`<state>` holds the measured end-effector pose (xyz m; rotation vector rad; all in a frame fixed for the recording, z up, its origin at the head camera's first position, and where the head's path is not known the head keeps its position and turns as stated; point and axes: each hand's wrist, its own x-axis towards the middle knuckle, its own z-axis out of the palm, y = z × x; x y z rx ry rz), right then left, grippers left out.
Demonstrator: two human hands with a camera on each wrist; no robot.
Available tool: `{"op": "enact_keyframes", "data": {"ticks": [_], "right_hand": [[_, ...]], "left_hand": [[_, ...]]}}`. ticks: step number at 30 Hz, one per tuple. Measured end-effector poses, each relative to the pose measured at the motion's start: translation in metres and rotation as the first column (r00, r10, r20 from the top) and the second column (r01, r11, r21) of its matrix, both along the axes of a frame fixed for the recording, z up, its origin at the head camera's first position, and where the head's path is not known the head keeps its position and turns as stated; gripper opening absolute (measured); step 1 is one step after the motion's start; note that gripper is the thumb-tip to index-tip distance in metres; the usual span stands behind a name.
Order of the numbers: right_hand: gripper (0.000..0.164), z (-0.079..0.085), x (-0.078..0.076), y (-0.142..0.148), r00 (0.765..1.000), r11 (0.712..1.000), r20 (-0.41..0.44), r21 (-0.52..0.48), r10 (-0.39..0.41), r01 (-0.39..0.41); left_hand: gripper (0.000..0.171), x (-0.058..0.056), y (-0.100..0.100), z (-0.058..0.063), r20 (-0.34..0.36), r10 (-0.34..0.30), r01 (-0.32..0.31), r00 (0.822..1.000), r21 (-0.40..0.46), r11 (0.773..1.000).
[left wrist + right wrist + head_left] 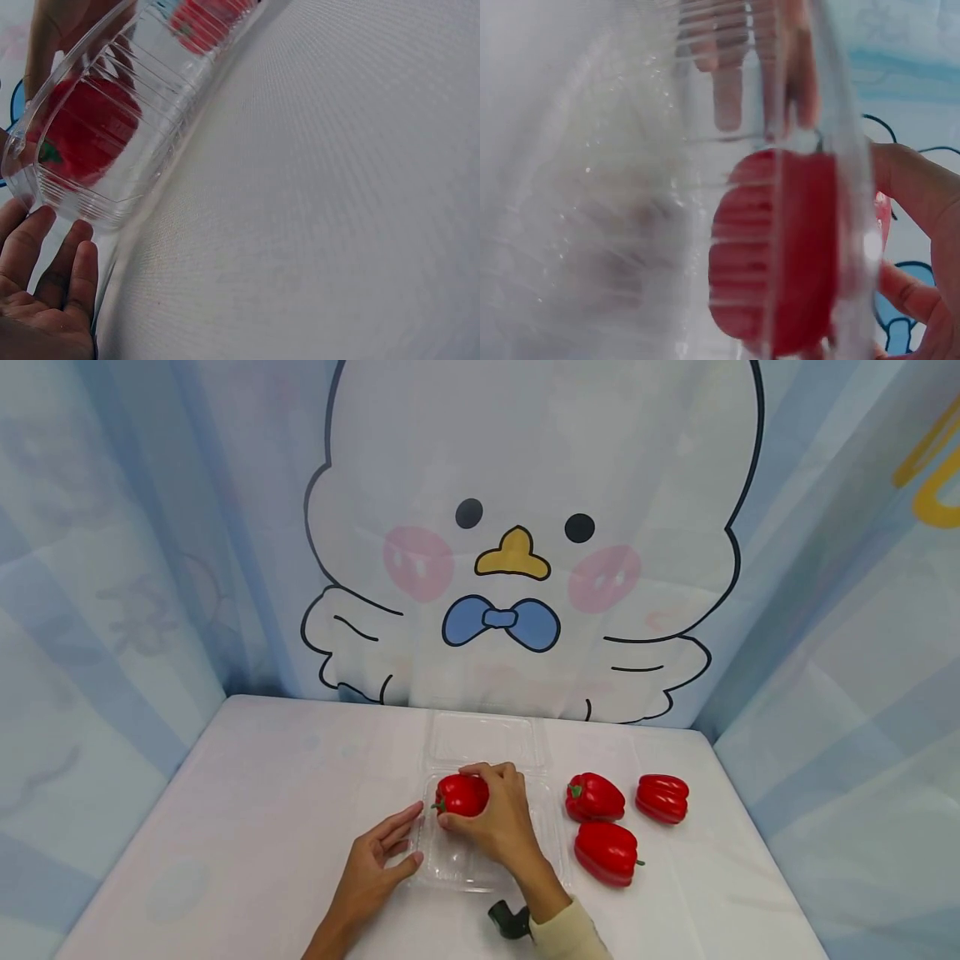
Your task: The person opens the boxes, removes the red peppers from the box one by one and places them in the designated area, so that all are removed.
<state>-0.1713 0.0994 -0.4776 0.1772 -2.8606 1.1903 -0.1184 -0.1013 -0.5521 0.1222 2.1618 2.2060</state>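
Note:
My right hand (pixel 495 814) grips a red bell pepper (pixel 461 795) from above, inside the left back part of a clear plastic clamshell container (pixel 480 872). The pepper's green stem points left; through the ribbed wall the same pepper (pixel 94 131) shows in the left wrist view. At the container's left wall rests my left hand (pixel 375 860), fingers extended and fingertips touching the plastic. In the right wrist view the container wall covers part of the pepper (pixel 772 255) and of my fingers. The container's lid (pixel 487 739) lies folded back, away from me.
Right of the container lie three more red peppers: one nearest (pixel 607 853), one behind it (pixel 595 797), one farther right (pixel 662 798). A dark green object (pixel 510 920) sits under my right wrist. A curtain with a cartoon bird (pixel 525 460) hangs behind the white table (pixel 247 827).

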Motion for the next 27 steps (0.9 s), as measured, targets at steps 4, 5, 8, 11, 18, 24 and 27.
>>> {"op": "enact_keyframes", "data": {"ticks": [4, 5, 8, 11, 18, 24, 27], "right_hand": [[0.069, 0.006, 0.001, 0.004, 1.0, 1.0, 0.012, -0.015, -0.02, 0.02], [0.069, 0.007, 0.001, 0.005, 1.0, 1.0, 0.016, -0.018, -0.025, 0.026], [0.07, 0.011, 0.001, 0.008, 0.999, 0.999, 0.017, -0.018, -0.039, 0.039], [0.07, 0.014, 0.002, 0.012, 0.999, 0.999, 0.013, -0.019, -0.05, 0.05], [0.07, 0.019, 0.004, 0.02, 0.998, 0.998, -0.006, -0.023, -0.056, 0.056], [0.07, 0.02, 0.005, 0.027, 0.997, 0.997, -0.013, -0.022, -0.079, 0.079], [0.071, 0.022, 0.005, 0.031, 0.996, 0.996, -0.019, -0.026, -0.089, 0.089]], "left_hand": [[0.065, 0.0, 0.0, 0.0, -0.004, -0.001, 0.001, 1.0, -0.007, 1.0], [0.065, 0.0, 0.0, 0.0, -0.003, -0.001, 0.001, 1.0, -0.007, 1.0], [0.065, 0.0, 0.0, -0.001, 0.001, 0.001, -0.001, 1.0, -0.002, 1.0], [0.065, 0.0, 0.0, -0.001, 0.004, 0.003, -0.003, 1.0, -0.003, 1.0], [0.066, 0.0, -0.001, -0.002, -0.02, 0.007, -0.007, 1.0, 0.005, 1.0], [0.065, -0.001, -0.001, -0.004, -0.05, 0.003, -0.003, 0.999, -0.003, 1.0], [0.065, -0.001, -0.001, -0.005, -0.054, 0.004, -0.004, 0.999, 0.0, 1.0]]}}
